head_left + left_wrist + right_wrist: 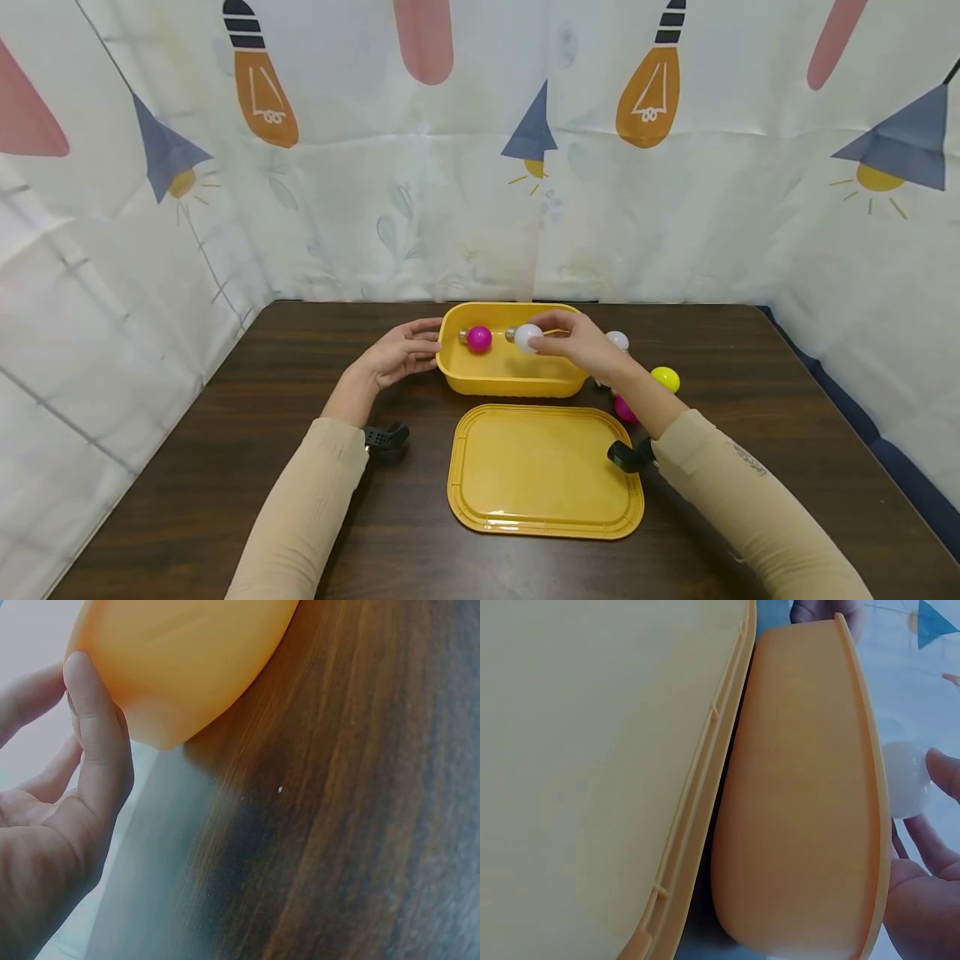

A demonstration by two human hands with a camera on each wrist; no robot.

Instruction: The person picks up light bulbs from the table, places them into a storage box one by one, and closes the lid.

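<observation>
My right hand (pixel 581 340) pinches a white light bulb (pixel 528 337) by its round glass, over the yellow tub (pixel 510 388). The bulb's metal screw base points left. Beside the tub's near wall in the right wrist view, the white bulb (pixel 906 780) shows between thumb and fingers. My left hand (pixel 401 352) is at the tub's left end, fingertips touching its rim. Seen from the left wrist, the thumb (pixel 91 712) lies against the tub's outer wall (pixel 180 667). A magenta bulb (pixel 478 338) lies inside the tub, left of the white one.
A yellow lid (pixel 547 471) lies flat on the dark wooden table (pixel 225 467), just nearer than the tub. Right of the tub, partly behind my right arm, are a yellow bulb (pixel 665 379), a white bulb (pixel 618 340) and a magenta bulb (pixel 624 408). A printed curtain (pixel 337 208) hangs behind.
</observation>
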